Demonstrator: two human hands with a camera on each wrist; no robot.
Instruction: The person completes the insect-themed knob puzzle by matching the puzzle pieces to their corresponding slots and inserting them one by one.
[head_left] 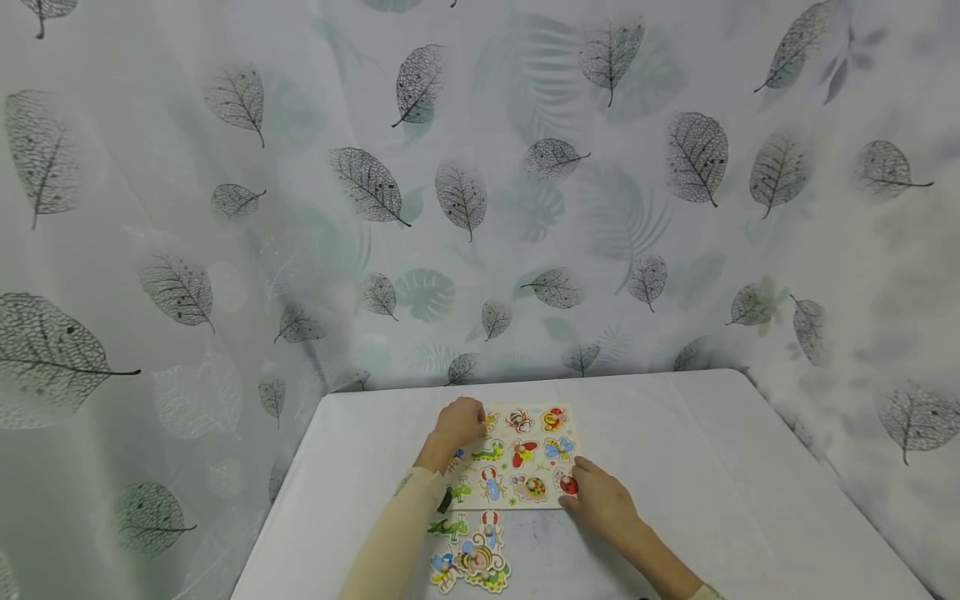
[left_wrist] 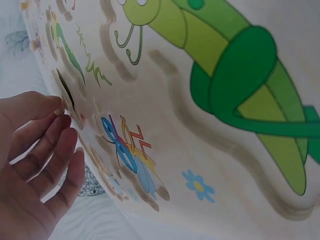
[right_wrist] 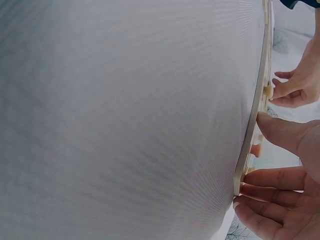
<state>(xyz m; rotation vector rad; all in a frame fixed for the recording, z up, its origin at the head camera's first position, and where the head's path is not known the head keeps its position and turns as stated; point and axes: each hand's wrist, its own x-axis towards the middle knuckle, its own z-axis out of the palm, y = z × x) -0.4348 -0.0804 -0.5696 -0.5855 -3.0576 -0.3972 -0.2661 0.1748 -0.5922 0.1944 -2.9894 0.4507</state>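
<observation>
A wooden insect puzzle board [head_left: 542, 467] lies on the white table, with several knobbed pieces seated in it. At the board's far left part, my left hand [head_left: 459, 422] pinches a small knobbed puzzle piece between thumb and index finger; its picture is hidden by the fingers. The left wrist view has the left hand [left_wrist: 42, 150] beside bare printed recesses, including a large green grasshopper recess [left_wrist: 245, 75]. My right hand [head_left: 606, 500] grips the board's near right corner, thumb on the near edge and fingers along the right edge, close to the ladybird piece [head_left: 567, 483].
Loose puzzle pieces lie in an overlapping pile in front of the board: a green grasshopper [head_left: 450, 526], a bee [head_left: 476, 557], a stag beetle [head_left: 491, 530] and others. The white table [head_left: 675, 433] meets leaf-printed curtains [head_left: 495, 250] behind and at the sides.
</observation>
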